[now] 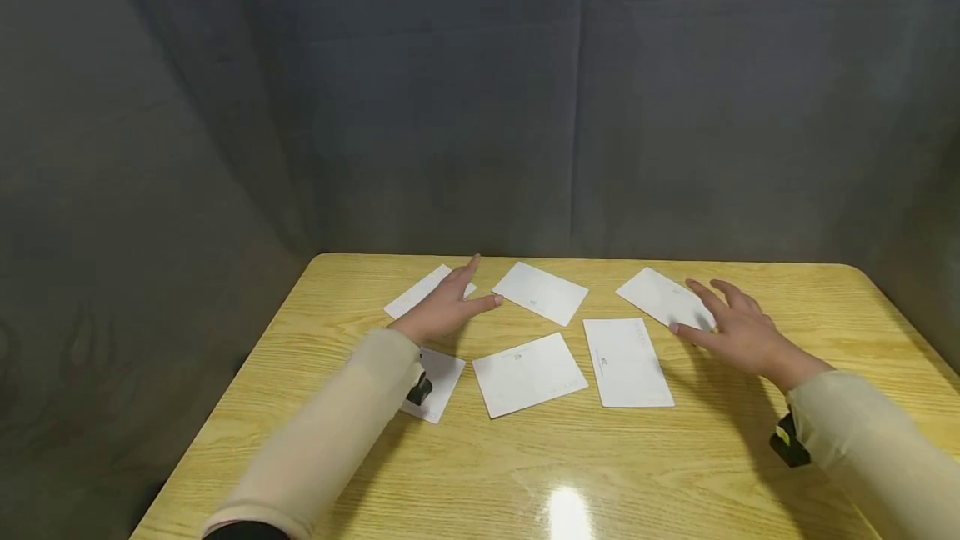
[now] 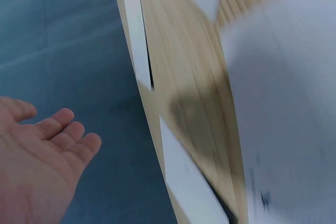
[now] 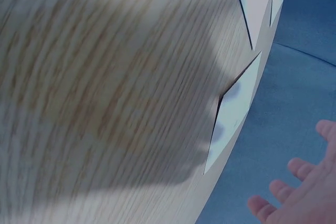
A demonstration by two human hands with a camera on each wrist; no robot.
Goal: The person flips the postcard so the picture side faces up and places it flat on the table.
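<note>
Several white cards lie apart on a wooden table. My left hand (image 1: 444, 307) hovers over the left side with its fingers loosely extended. Below it is the far left card (image 1: 415, 290), partly covered by the hand. My left sleeve hides part of the near left card (image 1: 444, 373). Over the right side my right hand (image 1: 738, 332) spreads its fingers beside the far right card (image 1: 660, 294), holding nothing. Between the hands lie a far middle card (image 1: 542, 292), a near middle card (image 1: 528, 373) and a near right card (image 1: 628, 362). Small dark marks show on some cards.
The wooden table (image 1: 525, 465) has rounded far corners and a bright light reflection near its front. A dark grey cloth (image 1: 450, 107) hangs behind it and along the left side. Each wrist wears a dark device under the sleeve.
</note>
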